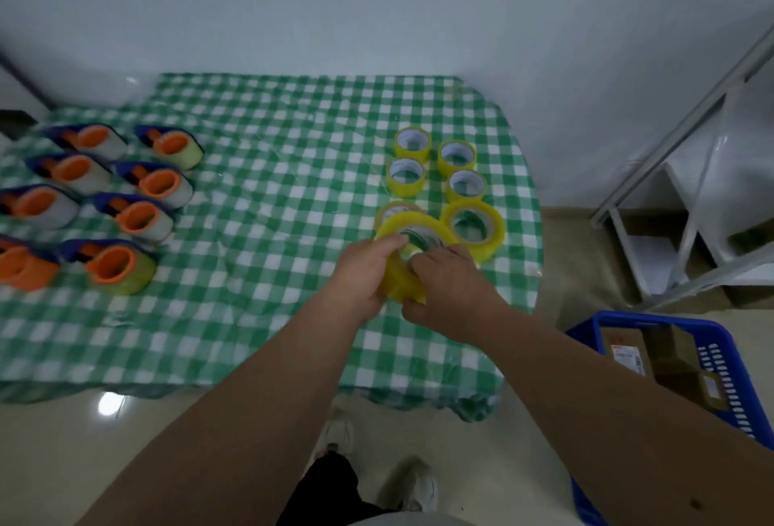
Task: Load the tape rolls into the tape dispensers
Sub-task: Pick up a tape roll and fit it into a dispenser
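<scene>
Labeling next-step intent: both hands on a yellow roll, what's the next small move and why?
Probably lift the yellow tape roll, gripped by the left hand and right hand, leftward toward the dispensers. All visible dispensers sit at the table's left, apart from the rolls.

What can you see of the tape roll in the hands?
The held roll is a wide ring of yellowish, translucent, glossy tape, its open core facing up toward the camera. It is lifted and tilted above the checked cloth, in front of the other rolls on the right. The left hand grips its left rim, fingers curled over the top edge; the right hand grips the right side, fingertips at the core. The hands hide its near part. Motion blur hides any print or loose end.
</scene>
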